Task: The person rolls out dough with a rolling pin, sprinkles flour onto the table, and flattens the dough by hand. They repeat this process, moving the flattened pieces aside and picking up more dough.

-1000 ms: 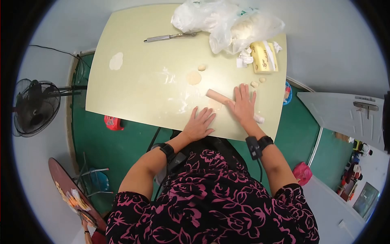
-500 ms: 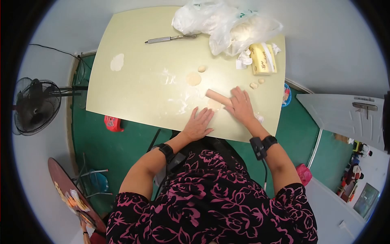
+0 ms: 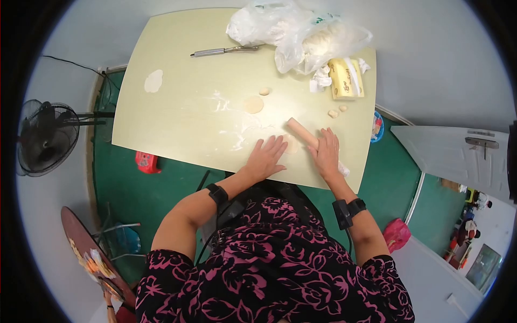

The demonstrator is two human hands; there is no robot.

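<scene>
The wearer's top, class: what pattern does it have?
The top is black with pink flowers, shown best in the head view.

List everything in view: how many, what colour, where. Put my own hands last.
smooth rectangular table: one, pale green, centre
cylindrical rolling pin: one, light tan, under right hand
flat dough pieces: three, pale, on table
small dough lumps: three, cream, on table
slim metal tool: one, silver, table's far side
filled plastic bags: two, whitish, far edge
tissue pack: one, yellow, far right
crumpled tissues: white, beside pack
fan: one, black, left
round tabletop: one, brown, lower left
door: one, white, right
left hand: one, bare, on table
right hand: one, bare, over rolling pin
</scene>
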